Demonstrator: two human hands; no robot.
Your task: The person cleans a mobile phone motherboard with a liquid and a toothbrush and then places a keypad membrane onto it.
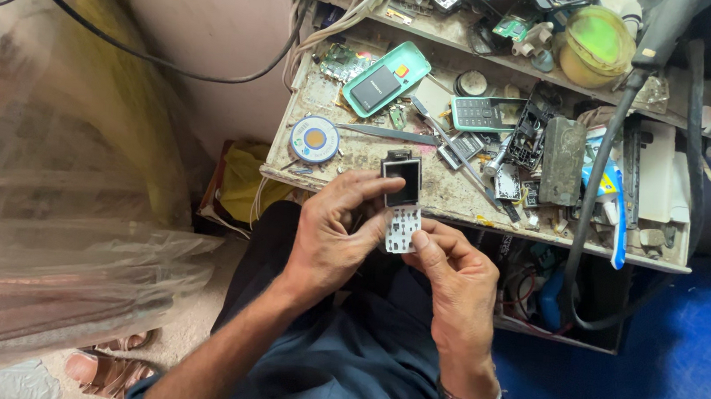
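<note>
You're holding a small stripped phone board w/ dark screen and white keypad membrane (pixel 402 203) above your lap, at the bench (pixel 360 152) edge. Left hand (pixel 332 237) is gripping the screen end; right hand (pixel 451 276) is pinching the keypad. Step looks like mid-inspection; next needs a steady grip.

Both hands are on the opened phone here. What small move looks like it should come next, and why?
Probably pressing the white keypad sheet flat onto the phone body. The left hand pinches the body by the screen, and the right hand has its fingertips at the sheet's lower edge, which seems not fully seated.
</note>
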